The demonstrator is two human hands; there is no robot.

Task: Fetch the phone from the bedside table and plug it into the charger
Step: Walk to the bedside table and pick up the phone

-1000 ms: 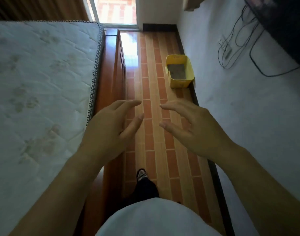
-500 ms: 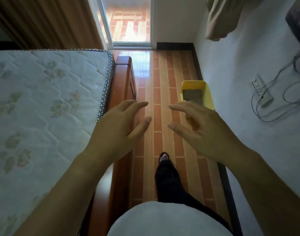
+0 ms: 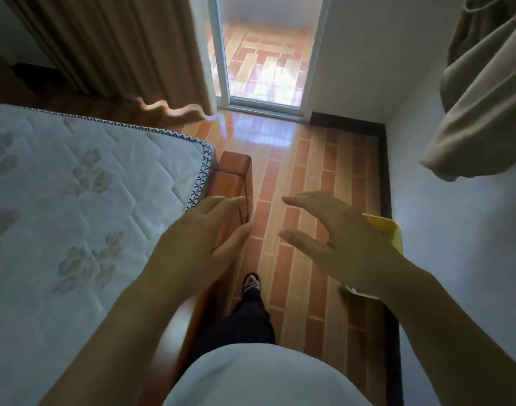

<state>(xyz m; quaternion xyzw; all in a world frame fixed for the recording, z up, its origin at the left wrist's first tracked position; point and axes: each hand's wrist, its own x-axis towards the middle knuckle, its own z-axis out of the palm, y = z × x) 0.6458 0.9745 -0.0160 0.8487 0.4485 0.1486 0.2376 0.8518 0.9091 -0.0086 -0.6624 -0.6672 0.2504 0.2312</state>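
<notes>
Head view, hands: left hand (image 3: 198,244) and right hand (image 3: 343,244) both out front at chest height, nothing in either one.
Fingers: spread apart and loosely curled on both hands, thumbs away from the rest, clamped on nothing.
Route: a narrow strip of tiled floor (image 3: 283,200) runs between the bed (image 3: 75,200) on the left and the white wall (image 3: 455,244) on the right, toward a glass door (image 3: 268,51); one slippered foot (image 3: 252,284) is forward.
Clutter: a yellow bin (image 3: 388,230) sits low by the wall, partly behind the right wrist; a curtain (image 3: 119,45) hangs past the bed's far end.
Phone: not in sight, and neither is the bedside table or the charger, so the fetch looks not yet begun.
Handling, my read: a phone is light, stiff, slick and breakable; best pinched across its long edges, thumb opposite fingers, screen clear of knocks.
</notes>
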